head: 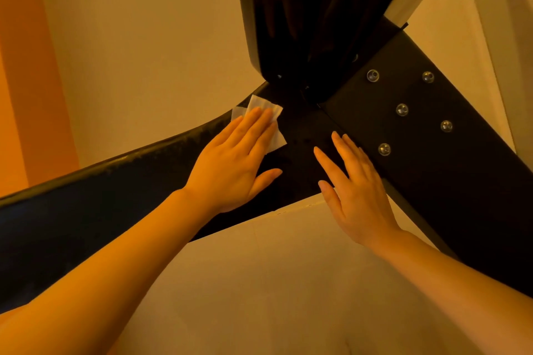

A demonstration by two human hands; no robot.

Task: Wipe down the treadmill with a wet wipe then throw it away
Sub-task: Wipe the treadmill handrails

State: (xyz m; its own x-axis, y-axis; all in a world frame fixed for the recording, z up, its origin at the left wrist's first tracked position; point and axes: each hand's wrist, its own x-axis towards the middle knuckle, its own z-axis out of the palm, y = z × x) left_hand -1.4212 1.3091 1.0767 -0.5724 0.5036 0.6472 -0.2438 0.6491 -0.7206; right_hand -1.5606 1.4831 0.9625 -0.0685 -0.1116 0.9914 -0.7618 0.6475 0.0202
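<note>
On the black metal treadmill frame (302, 135), where its dark beams cross, lies the white crumpled wet wipe (261, 121), near the upper edge of the curved left beam. The left hand (230, 164) presses it flat with straight fingers held close together, the thumb apart. The right hand (352, 184) rests just beside, fingers straight and a little spread, touching the frame and holding nothing. To the right, five round silver bolts (402, 109) sit in the wide black plate (432, 158). Behind is a pale beige wall (144, 37).
</note>
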